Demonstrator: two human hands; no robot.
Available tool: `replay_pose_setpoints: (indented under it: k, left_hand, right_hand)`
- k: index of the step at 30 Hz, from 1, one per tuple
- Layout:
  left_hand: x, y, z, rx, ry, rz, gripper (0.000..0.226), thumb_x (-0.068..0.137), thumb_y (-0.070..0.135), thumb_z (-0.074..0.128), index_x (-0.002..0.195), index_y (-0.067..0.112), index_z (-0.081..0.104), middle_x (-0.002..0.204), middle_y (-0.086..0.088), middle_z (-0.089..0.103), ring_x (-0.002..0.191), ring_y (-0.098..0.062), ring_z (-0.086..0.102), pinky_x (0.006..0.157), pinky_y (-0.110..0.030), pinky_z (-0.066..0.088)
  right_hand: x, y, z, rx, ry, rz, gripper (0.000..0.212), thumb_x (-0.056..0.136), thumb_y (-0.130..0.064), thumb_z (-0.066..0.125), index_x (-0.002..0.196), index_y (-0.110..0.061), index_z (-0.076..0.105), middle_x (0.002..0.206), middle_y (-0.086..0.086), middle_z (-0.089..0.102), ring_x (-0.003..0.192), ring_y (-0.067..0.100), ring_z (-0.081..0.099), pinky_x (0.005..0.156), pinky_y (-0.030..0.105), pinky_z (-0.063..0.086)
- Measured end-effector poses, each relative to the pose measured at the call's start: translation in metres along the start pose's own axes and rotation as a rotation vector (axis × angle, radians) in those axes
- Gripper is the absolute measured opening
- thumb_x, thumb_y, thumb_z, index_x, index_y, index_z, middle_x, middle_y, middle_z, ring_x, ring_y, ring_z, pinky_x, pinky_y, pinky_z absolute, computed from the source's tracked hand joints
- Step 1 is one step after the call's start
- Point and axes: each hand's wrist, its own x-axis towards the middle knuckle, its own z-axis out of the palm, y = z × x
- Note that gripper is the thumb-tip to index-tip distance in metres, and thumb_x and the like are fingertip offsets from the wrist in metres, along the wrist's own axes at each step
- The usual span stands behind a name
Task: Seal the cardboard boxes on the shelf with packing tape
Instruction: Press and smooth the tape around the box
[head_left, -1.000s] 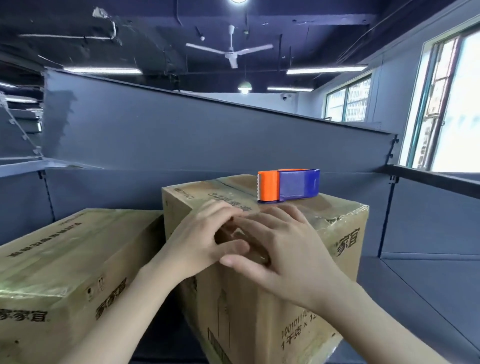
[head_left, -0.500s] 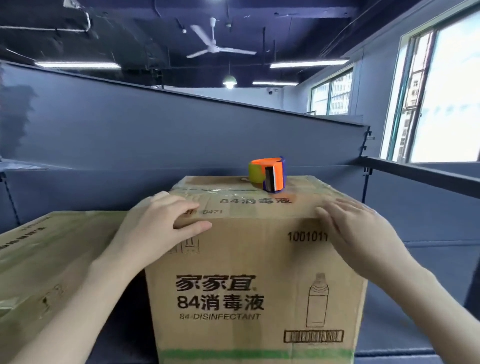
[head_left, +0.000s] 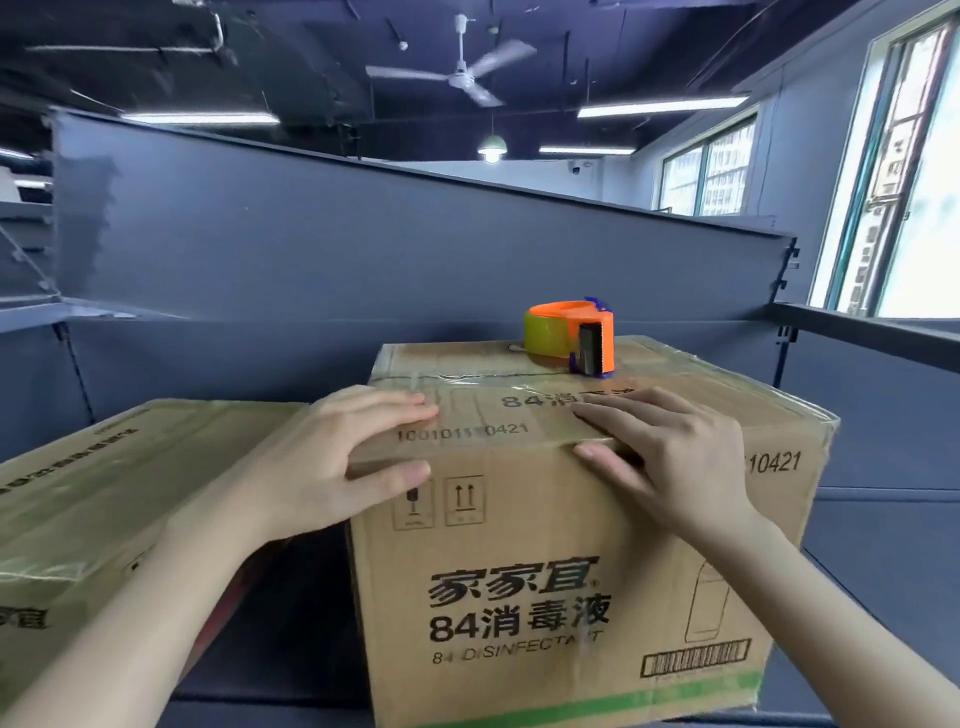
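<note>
A cardboard box (head_left: 545, 582) printed "84 disinfectant" stands on the grey shelf, its front face toward me. Clear tape runs across its closed top flaps. An orange and blue tape dispenser (head_left: 570, 336) sits on the far part of the lid. My left hand (head_left: 337, 457) lies at the box's top front left corner, fingers flat on the lid and thumb on the front face. My right hand (head_left: 670, 457) rests on the top front edge further right, fingers flat on the lid, thumb along the edge. Neither hand holds the dispenser.
A second cardboard box (head_left: 98, 499) lies to the left, close beside the first, with a dark gap between them. The grey shelf back panel (head_left: 363, 249) rises behind both. Bare shelf floor (head_left: 883, 545) extends to the right. Windows line the right wall.
The box has been turned from corner-on to front face toward me. My hands parted to its corners, and my right hand has since slid inward along the top edge.
</note>
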Motion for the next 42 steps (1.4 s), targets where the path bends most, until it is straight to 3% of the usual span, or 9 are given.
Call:
replay_pose_setpoints:
  k: [3,6,10,15,21,30,35,39,42]
  left_hand:
    - [-0.006,0.014,0.003,0.059,0.052,0.163,0.064,0.079,0.068,0.047,0.134,0.036,0.045,0.139,0.021,0.042,0.130,0.000,0.034,0.110,-0.036,0.030]
    - [-0.001,0.030,0.008,-0.017,0.015,0.275,0.059,0.081,0.061,0.053,0.134,0.035,0.047,0.133,0.024,0.047,0.124,-0.003,0.041,0.105,-0.023,0.032]
    - [0.014,0.019,0.000,-0.155,-0.052,0.089,0.059,0.071,0.073,0.052,0.127,0.054,0.043,0.129,0.026,0.048,0.124,0.003,0.041,0.105,-0.025,0.035]
    - [0.019,0.018,0.003,0.042,0.017,-0.024,0.075,0.055,0.094,0.035,0.118,0.055,0.047,0.128,0.033,0.045,0.123,0.008,0.041,0.104,-0.034,0.039]
    - [0.021,0.063,0.022,0.396,0.296,0.121,0.074,0.071,0.082,0.029,0.098,0.030,0.073,0.099,0.015,0.070,0.081,-0.008,0.070,0.056,-0.027,0.052]
    - [0.058,0.048,0.027,0.320,0.105,0.071,0.082,0.070,0.080,0.022,0.131,0.033,0.051,0.137,0.018,0.045,0.128,-0.003,0.041,0.103,-0.031,0.036]
    - [0.067,0.045,0.029,0.411,-0.035,0.047,0.097,0.065,0.087,0.004,0.136,0.034,0.044,0.141,0.020,0.041,0.129,0.000,0.038,0.103,-0.029,0.036]
    - [0.087,0.032,0.004,0.036,-0.331,-0.117,0.097,0.056,0.096,0.013,0.102,0.029,0.065,0.105,0.006,0.065,0.097,-0.014,0.056,0.083,-0.032,0.041]
    - [0.111,-0.003,-0.014,0.094,-0.136,-0.160,0.057,0.083,0.069,0.039,0.099,0.023,0.069,0.096,0.003,0.068,0.093,-0.015,0.058,0.083,-0.032,0.042]
  right_hand:
    - [0.000,0.037,0.002,0.132,-0.095,-0.036,0.057,0.094,-0.057,0.026,0.110,-0.023,0.069,0.112,-0.008,0.067,0.106,0.015,0.059,0.091,0.039,0.046]
    - [-0.002,0.057,0.001,0.204,-0.270,0.128,0.058,0.091,-0.059,0.021,0.122,-0.025,0.057,0.127,-0.006,0.055,0.127,0.024,0.038,0.114,0.045,0.015]
    - [-0.010,0.022,-0.019,0.407,-0.170,0.329,0.072,0.084,-0.072,0.022,0.124,-0.023,0.057,0.132,-0.010,0.050,0.130,0.011,0.033,0.108,0.032,0.025]
    - [-0.009,-0.052,-0.043,0.235,-0.361,0.067,0.086,0.069,-0.088,0.018,0.137,-0.039,0.039,0.142,-0.021,0.039,0.135,0.006,0.026,0.112,0.044,0.022]
    - [-0.014,-0.004,-0.047,0.531,-0.482,0.023,0.059,0.082,-0.063,0.041,0.136,-0.039,0.038,0.143,-0.018,0.038,0.137,-0.004,0.021,0.117,0.046,0.007]
    - [-0.014,0.057,-0.048,0.394,-0.483,0.235,0.040,0.093,-0.029,0.047,0.133,-0.029,0.044,0.141,-0.017,0.040,0.139,-0.006,0.013,0.118,0.030,0.004]
    - [0.011,0.007,-0.034,0.021,-0.456,0.083,0.065,0.085,-0.062,0.021,0.130,-0.026,0.050,0.133,-0.011,0.052,0.133,0.008,0.034,0.114,0.027,0.012]
    - [0.028,-0.024,-0.012,-0.068,-0.377,0.120,0.066,0.085,-0.060,0.007,0.107,-0.029,0.061,0.096,-0.010,0.059,0.092,0.013,0.054,0.074,0.025,0.044]
    - [0.028,-0.031,0.000,-0.155,-0.274,0.187,0.058,0.091,-0.053,0.015,0.091,-0.027,0.067,0.085,-0.006,0.058,0.080,0.016,0.055,0.060,0.025,0.035]
